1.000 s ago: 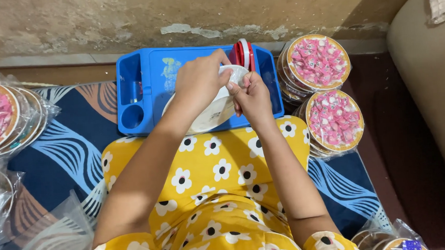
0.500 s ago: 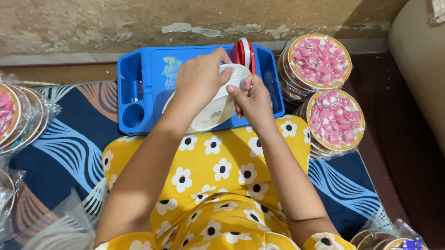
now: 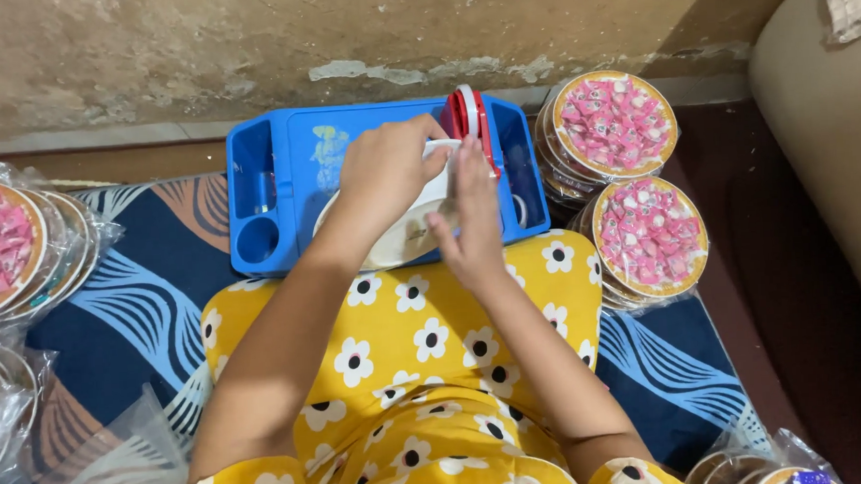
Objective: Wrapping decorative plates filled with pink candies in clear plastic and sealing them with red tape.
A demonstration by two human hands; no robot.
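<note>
Left hand (image 3: 389,171) grips a round glossy plate (image 3: 401,235) over the blue plastic tray (image 3: 283,181); right hand (image 3: 475,216) lies flat, fingers together.

A round plastic-wrapped plate (image 3: 401,235) lies flat on the blue tray (image 3: 282,171).
</note>
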